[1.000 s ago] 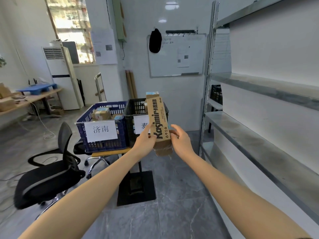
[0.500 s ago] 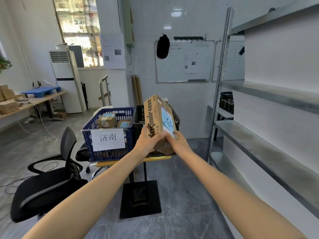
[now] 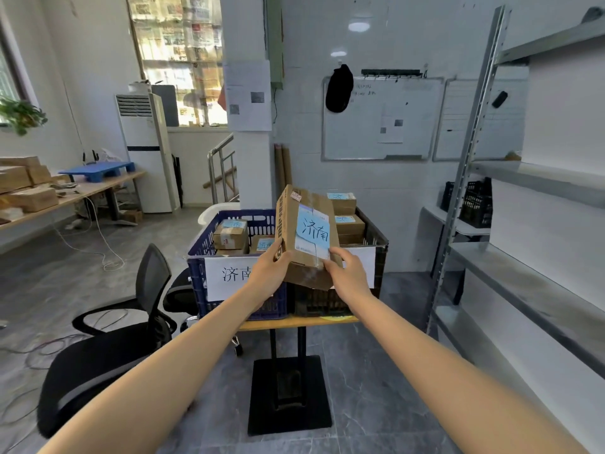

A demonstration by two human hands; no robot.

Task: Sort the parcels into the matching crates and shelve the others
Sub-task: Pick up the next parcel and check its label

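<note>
I hold a brown cardboard parcel (image 3: pixel 306 237) in both hands in front of the two crates, tilted so its blue handwritten label faces me. My left hand (image 3: pixel 266 271) grips its lower left edge and my right hand (image 3: pixel 348 273) grips its lower right corner. The blue crate (image 3: pixel 203 257) on the left has a white label and several small parcels inside. To its right, the black crate (image 3: pixel 379 244) holds stacked parcels with blue labels, its own white label mostly hidden behind the parcel.
Both crates sit on a small wooden table (image 3: pixel 294 322) with a black pedestal base. A black office chair (image 3: pixel 108 342) stands at the left. A grey metal shelving unit (image 3: pixel 523 290) lines the right wall. A long bench with boxes (image 3: pixel 32 191) is at far left.
The parcel has turned from its printed side to its labelled face, and I have come closer to the crates. Both hands keep their grip.
</note>
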